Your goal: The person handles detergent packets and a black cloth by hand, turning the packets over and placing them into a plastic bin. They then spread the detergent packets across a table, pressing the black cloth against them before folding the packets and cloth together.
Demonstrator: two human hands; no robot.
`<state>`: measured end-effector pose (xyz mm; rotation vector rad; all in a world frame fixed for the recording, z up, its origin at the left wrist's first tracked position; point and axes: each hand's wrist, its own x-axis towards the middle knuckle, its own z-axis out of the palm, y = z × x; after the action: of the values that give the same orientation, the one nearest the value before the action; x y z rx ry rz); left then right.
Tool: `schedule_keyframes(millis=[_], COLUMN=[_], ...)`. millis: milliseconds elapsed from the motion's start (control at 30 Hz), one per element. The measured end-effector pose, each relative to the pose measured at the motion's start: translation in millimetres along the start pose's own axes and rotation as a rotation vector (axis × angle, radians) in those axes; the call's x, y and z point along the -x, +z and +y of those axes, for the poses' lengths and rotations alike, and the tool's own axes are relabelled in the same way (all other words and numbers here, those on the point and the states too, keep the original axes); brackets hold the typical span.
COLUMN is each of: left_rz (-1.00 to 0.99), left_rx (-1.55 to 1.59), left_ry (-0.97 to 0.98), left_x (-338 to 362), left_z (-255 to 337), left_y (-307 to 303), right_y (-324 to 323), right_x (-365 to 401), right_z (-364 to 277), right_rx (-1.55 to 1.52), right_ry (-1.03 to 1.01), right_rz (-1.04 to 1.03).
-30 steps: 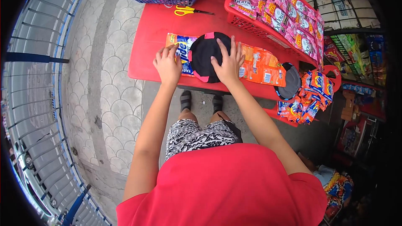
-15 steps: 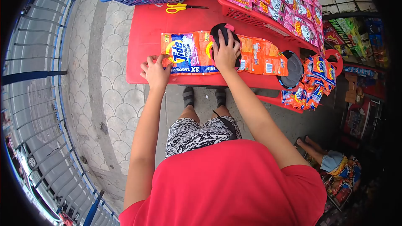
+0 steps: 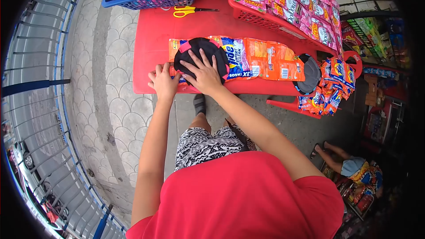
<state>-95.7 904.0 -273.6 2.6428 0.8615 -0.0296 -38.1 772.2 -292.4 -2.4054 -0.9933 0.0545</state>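
red table's [image 3: 155,35] near edge under left hand [image 3: 163,82]

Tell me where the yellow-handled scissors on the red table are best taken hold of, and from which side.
By the yellow handle loops, coming from above on the near left. The scissors lie flat on the red table with the closed blades pointing right, and the blue basket stands close behind them, so the near side looks freer.

Round black fabric pad with pink tabs [image 3: 199,57], lying flat on the left end of a long orange strip of detergent sachets [image 3: 261,59], strip stretched along red surface [image 3: 155,31]
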Motion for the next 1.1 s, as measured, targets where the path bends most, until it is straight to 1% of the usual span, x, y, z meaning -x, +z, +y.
schedule_keyframes(millis=[67, 200, 267, 300, 367, 400, 467, 500, 533, 567, 600, 633, 667, 733, 800, 833, 867, 900, 933, 967, 1000, 1067, 1100], left_rz=[-0.022, -0.03, -0.043, -0.038, -0.04, -0.04, -0.043, -0.047, -0.048, -0.015, 0.017, 0.067, 0.062, 0.093, 0.152, 0.11, 0.084, -0.016, -0.038, -0.07, -0.075, -0.482, -0.493], left_rx=[0.022, 0.008, 0.035, 0.037, 0.054, 0.057, 0.026, 0.0, 0.005, -0.027, -0.059, -0.033, -0.032, 0.043, 0.098, 0.143, 0.16, 0.189, 0.174, 0.175, 0.18, 0.259, 0.266], left_ry=[-0.008, -0.038, -0.044, -0.035, -0.094, -0.072, -0.075, -0.062, -0.038, -0.014, 0.007, 0.024, 0.04, 0.139, 0.431, 0.558, 0.707, 0.82, 0.937, 1.037, 1.043, 0.902, 0.915], left_x=[1.2, 0.7, 0.8, 0.8, 1.6, 2.8, 2.0, 2.0, 1.9, 2.2, 3.1, 6.1, 8.5, 14.3, 27.4, 36.1, 43.7, 49.3, 54.4, 56.8, 57.4, 57.9, 59.3], left_z=[1.7, 0.9, 2.4, 3.1, 5.1, 5.7, 8.6, 12.8, 17.6, 22.7, 29.3, 40.7, 53.7, 82.8, 127.5, 151.9, 176.3, 197.1, 215.7, 233.5, 250.4, 278.8, 290.8], left_y=[-2.9, -6.9, -11.4, -12.3, -9.0, -8.8, -9.8, -12.8, -14.3, -14.8, -14.7, -16.1, -16.2, -16.2, -18.3, -21.9, -16.6, -7.4, 5.9, 17.5, 34.4, 69.8, 80.7], right_y=[-17.9, -38.1, -47.1, -53.1, -65.8, -75.2, -100.9, -111.8, -132.3, -148.7, -166.7, -188.6, -188.3, -182.1, -179.6, -168.0, -174.2, -187.9, -202.8, -217.1, -221.1, -231.6, -238.0], right_x=[-0.8, -1.6, 0.8, 3.5, 15.0, 21.6, 37.0, 50.0, 60.5, 75.8, 94.9, 110.0, 135.6, 174.4, 203.2, 217.3, 222.8, 220.2, 216.9, 215.7, 224.7, 246.2, 256.6], right_z=[9.5, 52.8, 73.4, 84.7, 107.2, 117.2, 137.9, 157.6, 165.6, 171.7, 170.9, 158.4, 176.2, 192.1, 198.4, 207.5, 201.8, 184.4, 167.4, 154.8, 157.7, 165.0, 167.7], right_rx=[0.151, 0.359, 0.329, 0.322, 0.339, 0.323, 0.327, 0.217, -0.044, -0.041, -0.076, -0.145, -0.234, -0.531, -1.121, -1.26, -1.26, -1.415, -1.568, -1.565, -1.56, -1.488, -1.486], right_ry=[0.013, 0.188, 0.26, 0.332, 0.332, 0.318, 0.474, 0.442, 0.608, 0.497, 0.611, 0.852, 0.832, 0.994, 1.142, 1.182, 1.184, 1.17, 1.151, 1.176, 1.179, 1.273, 1.286], right_rz=[0.012, 0.084, 0.131, 0.137, 0.157, 0.166, 0.13, 0.247, 0.283, 0.519, 0.597, 0.632, 0.787, 0.997, 0.879, 0.852, 0.863, 0.882, 0.897, 0.933, 0.942, 0.952, 0.959])
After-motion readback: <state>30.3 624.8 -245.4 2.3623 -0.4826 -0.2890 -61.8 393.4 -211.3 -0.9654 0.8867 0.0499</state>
